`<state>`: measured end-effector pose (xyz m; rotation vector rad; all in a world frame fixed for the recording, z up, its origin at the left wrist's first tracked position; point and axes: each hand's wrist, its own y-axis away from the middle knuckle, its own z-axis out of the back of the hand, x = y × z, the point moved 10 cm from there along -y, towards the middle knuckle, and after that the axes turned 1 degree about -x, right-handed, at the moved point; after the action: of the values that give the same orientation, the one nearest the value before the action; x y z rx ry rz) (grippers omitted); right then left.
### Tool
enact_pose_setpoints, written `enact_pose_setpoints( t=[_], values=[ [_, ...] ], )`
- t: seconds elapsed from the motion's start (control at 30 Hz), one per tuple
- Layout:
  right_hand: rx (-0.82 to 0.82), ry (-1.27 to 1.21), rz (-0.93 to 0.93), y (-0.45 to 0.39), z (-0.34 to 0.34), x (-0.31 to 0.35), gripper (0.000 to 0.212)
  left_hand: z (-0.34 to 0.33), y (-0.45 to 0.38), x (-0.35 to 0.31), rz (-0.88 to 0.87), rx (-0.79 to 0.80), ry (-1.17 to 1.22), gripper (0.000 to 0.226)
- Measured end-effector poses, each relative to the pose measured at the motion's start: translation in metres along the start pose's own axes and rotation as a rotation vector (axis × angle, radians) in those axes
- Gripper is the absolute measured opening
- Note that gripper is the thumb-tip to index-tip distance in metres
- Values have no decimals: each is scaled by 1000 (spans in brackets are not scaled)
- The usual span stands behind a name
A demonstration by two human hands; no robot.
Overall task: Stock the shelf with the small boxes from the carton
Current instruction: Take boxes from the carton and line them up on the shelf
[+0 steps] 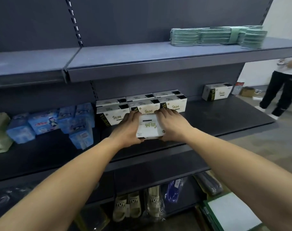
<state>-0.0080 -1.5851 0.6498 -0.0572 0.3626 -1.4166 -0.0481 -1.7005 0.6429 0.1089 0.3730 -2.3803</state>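
Bare forearms reaching in from the bottom corners, meeting at mid-shelf. Between them 1 small white box (149, 126), lying flat on the dark middle shelf (225, 112), printed face up and reading upside down from here. Left hand (128, 129) wrapped round its left side, right hand (172, 125) round its right side, both gripping it; thumbs tucked at the near corners, fingertips (163, 111) curled over the far edge and touching the front row of stocked boxes (142, 106). Box just in front of that row, directly before the middle one.

Best handled as a slide or a lift-and-set: keep both sides squeezed evenly, square the box to the row behind, then draw the fingers out sideways so none get pinched between box and row. Probably worth turning it so the print matches its neighbours, though the blur makes the lettering hard to read.

Outward: stocked group 3 wide and seemingly 2 deep. 1 lone matching box (216, 92) well apart to the right on the same shelf. Blue packets (50, 121) to the left. Green bundled cloths (216, 36) on the upper shelf. Slippers (127, 208) on the bottom shelf. Another person's legs (278, 90) at far right. Carton not identifiable with certainty.
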Motion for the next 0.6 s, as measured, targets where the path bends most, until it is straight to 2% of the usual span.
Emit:
enact_pose_setpoints(
  t=[0.2,0.4,0.6],
  values=[
    [21,41,6,-18,0,8,107,-7,-18,13,-79,-16,64,101],
    [33,-19,-60,-31,-13,12,97,-15,-31,24,-88,-41,58,103],
    [53,17,-78,-45,-14,4,97,-18,-46,33,-71,-45,10,106]
  ],
)
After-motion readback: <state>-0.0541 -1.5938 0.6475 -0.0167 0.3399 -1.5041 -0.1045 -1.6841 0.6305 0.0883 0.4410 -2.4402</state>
